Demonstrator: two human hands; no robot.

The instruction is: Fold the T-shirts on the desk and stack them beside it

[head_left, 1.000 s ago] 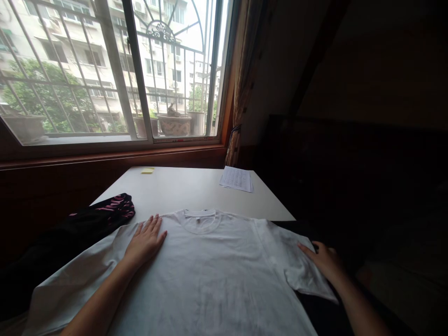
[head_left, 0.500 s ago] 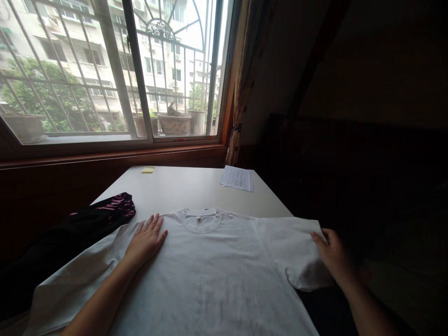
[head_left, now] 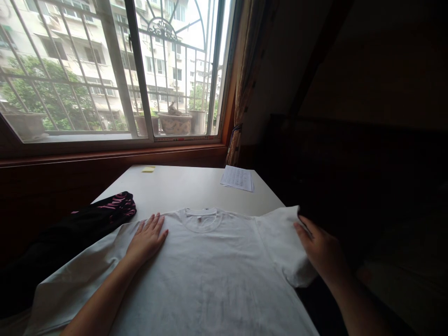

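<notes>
A white T-shirt (head_left: 210, 261) lies spread over the near part of the table, its round collar pointing away from me. My left hand (head_left: 149, 238) rests flat on the shirt near the left shoulder, fingers stretched out. At the right, my right hand (head_left: 322, 242) pinches the end of the right sleeve, which is lifted and bent upward at its outer edge. The sleeve's lower part bulges above the table's side. Past my left hand lies a black garment (head_left: 98, 217) with pink lettering, bunched at the table's left edge.
The white table (head_left: 182, 186) narrows toward the window (head_left: 175, 70). A yellow sticky note (head_left: 148, 169) lies at its far left, and printed papers (head_left: 238, 178) at its far right. A tied curtain (head_left: 236, 126) hangs beside the window. The room's right side is very dark.
My right hand has moved left and inward with the sleeve end, so the sleeve is now shorter and raised. My left hand stays where it was.
</notes>
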